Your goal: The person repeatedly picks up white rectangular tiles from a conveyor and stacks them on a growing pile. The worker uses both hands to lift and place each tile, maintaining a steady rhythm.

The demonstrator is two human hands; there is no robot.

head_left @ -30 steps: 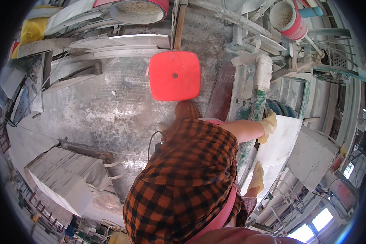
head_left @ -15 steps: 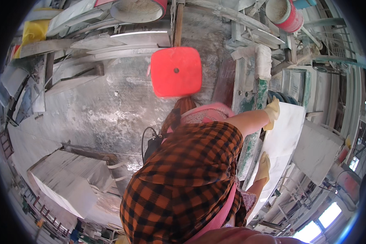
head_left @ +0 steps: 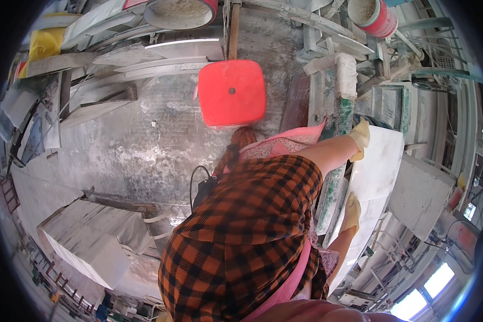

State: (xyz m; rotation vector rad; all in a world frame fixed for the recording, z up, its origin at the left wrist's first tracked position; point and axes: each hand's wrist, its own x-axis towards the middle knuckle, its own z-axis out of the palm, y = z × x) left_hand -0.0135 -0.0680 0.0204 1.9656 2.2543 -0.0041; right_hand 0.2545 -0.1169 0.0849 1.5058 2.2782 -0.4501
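My hands wear pale yellow gloves, both at a long white slab with faint grey veining point(head_left: 378, 161) on my right in the head view. My left hand point(head_left: 360, 139) grips the slab's near edge close to its upper corner, fingers and thumb apart along it. Lower down, my right hand point(head_left: 351, 212) rests on the slab near the same edge, its fingers stretched out and close together. The undersides of both hands are hidden. A brown and black checked sleeve point(head_left: 290, 172) and a pink apron point(head_left: 292, 140) cover part of the slab's near side.
A red square stool point(head_left: 232, 99) stands on the dusty floor point(head_left: 123, 145). Beside the slab runs a worn green metal frame point(head_left: 335, 182). Stacked stone blocks point(head_left: 86, 236) lie at the lower left. Powder-filled buckets point(head_left: 182, 13) and slabs line the far side.
The white slab has shifted slightly against the green frame. My left hand has moved up a little toward its corner; my right hand has slid up a bit. A pink apron corner has flared out.
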